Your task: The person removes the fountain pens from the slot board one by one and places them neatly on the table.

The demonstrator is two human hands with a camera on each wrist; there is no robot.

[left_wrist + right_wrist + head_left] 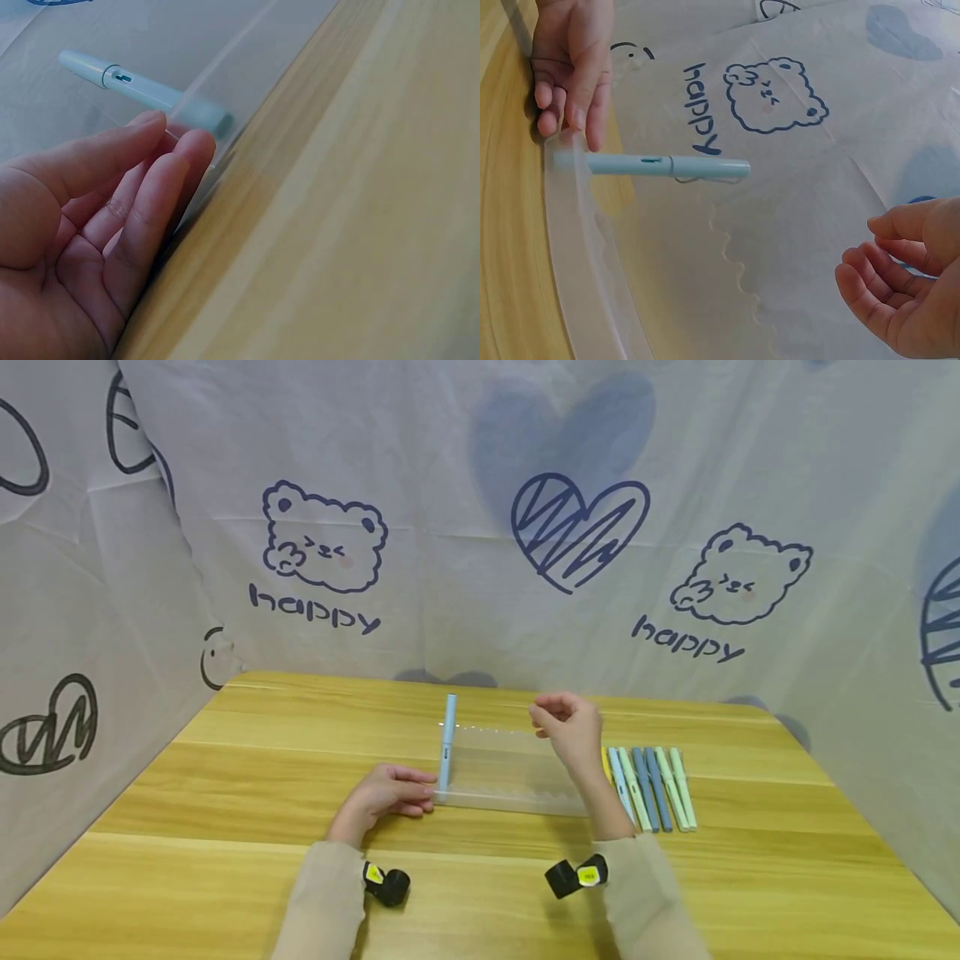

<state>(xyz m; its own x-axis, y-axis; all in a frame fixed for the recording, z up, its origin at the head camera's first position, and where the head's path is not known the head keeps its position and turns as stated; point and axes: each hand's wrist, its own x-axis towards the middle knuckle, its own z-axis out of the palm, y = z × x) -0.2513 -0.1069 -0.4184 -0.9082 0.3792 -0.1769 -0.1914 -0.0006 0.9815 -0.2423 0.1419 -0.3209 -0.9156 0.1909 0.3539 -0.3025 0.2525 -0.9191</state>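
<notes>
A clear plastic pen rack (510,768) with a scalloped back edge stands on the table. One light blue pen (447,743) leans in its left end, lower tip behind the front lip (574,255). My left hand (386,793) pinches the rack's left front corner between thumb (139,131) and fingers, close beside the pen's lower end. Above the rack's right back edge, my right hand (573,731) hangs in the air. Its fingers (870,289) are loosely curled with nothing between them.
To the right of the rack, several capped pens (652,789) in light blue, pale green and slate blue lie side by side. A yellow item (606,762) shows partly behind the right forearm. Printed white cloth (450,568) hangs behind the wooden table (225,793).
</notes>
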